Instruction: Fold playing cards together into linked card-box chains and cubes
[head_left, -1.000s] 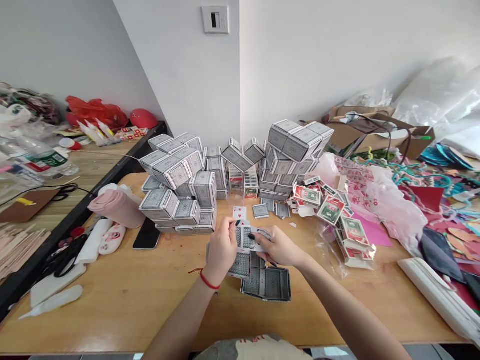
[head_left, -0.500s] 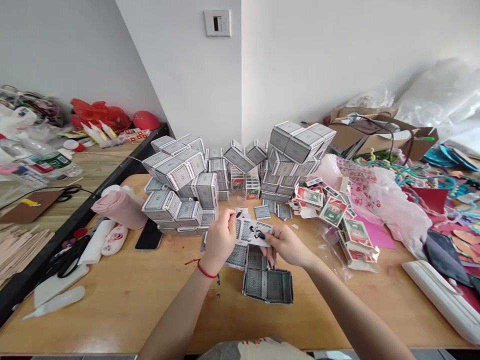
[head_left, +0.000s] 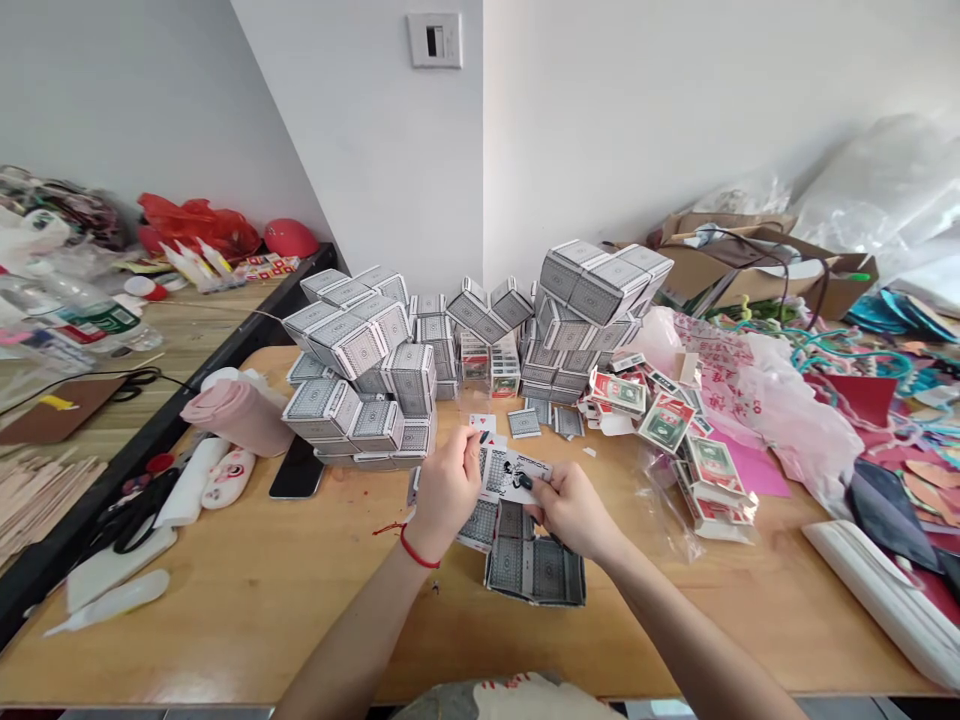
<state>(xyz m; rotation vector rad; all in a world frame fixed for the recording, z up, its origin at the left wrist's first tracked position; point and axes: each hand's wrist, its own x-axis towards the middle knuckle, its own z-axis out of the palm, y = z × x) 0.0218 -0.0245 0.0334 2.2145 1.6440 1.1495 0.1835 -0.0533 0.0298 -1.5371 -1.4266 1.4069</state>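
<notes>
Left hand [head_left: 448, 488] and right hand [head_left: 576, 507] have moved slightly apart, pinching the joker card [head_left: 516, 469].

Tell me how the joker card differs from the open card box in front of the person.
The joker card is held in the right hand; the open card box lies on the table.
The joker card is flat; the open card box has raised walls.
The joker card shows a white face with a black figure; the open card box shows grey patterned backs.
Both bear playing-card printing.
</notes>
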